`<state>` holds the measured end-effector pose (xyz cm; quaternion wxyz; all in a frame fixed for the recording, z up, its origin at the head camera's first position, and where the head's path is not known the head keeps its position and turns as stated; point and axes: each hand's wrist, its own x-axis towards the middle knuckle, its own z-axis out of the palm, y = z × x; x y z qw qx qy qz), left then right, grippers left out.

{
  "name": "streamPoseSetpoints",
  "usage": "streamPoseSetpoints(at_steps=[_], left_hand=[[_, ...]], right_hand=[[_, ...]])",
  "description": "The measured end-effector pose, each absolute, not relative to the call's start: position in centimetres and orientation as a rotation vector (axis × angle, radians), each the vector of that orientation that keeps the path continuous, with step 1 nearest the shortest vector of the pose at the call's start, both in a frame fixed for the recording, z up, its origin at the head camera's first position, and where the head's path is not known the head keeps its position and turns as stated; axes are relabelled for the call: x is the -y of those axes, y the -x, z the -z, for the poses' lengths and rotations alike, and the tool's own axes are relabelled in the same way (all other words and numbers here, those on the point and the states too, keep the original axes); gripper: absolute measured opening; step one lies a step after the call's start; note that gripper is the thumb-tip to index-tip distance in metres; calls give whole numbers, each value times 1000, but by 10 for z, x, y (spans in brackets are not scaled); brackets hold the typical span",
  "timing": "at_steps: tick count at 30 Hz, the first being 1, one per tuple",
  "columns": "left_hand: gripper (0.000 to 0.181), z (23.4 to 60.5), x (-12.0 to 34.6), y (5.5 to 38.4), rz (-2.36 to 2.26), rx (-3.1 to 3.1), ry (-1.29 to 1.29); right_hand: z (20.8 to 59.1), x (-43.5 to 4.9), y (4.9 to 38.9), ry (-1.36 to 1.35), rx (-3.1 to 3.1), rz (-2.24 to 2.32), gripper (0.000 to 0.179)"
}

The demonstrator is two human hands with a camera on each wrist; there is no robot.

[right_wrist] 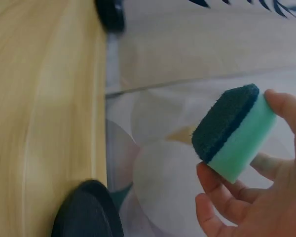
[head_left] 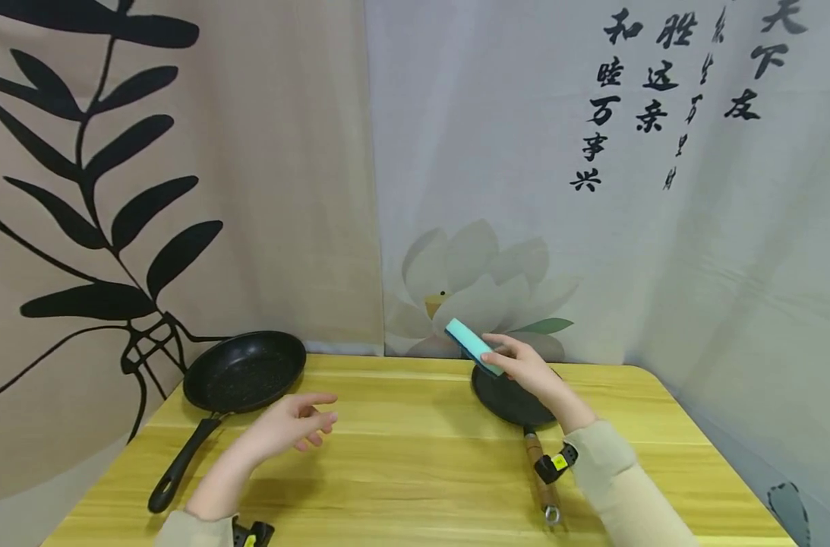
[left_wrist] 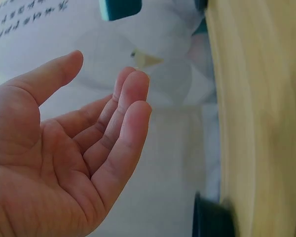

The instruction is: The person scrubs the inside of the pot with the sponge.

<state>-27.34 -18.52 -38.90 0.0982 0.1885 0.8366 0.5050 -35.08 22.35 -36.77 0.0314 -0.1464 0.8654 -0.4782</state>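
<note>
A mint-green sponge (head_left: 471, 343) with a dark scouring side is held by my right hand (head_left: 524, 370), raised over the small flat pan (head_left: 506, 396) at the table's right. In the right wrist view the thumb and fingers pinch the sponge (right_wrist: 237, 131) at its edges, its dark scourer facing away from the palm. My left hand (head_left: 288, 429) hovers above the table near the larger black frying pan (head_left: 247, 372), touching nothing. The left wrist view shows that hand (left_wrist: 74, 148) with loosely bent fingers and nothing in its palm.
The wooden table (head_left: 387, 471) ends at a curtain (head_left: 305, 190) printed with leaves, a lotus and writing. The frying pan's black handle (head_left: 182, 467) points to the front left. The small pan's brown handle (head_left: 541, 475) points toward the front edge, beneath the right wrist.
</note>
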Motion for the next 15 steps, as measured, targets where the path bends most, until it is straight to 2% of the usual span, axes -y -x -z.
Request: streamPoseSetpoints(at_steps=[15], left_hand=[[58,372,258,263,-1589,-2476,-435]], right_hand=[[375,-164,380,713,-2832,1221,64]])
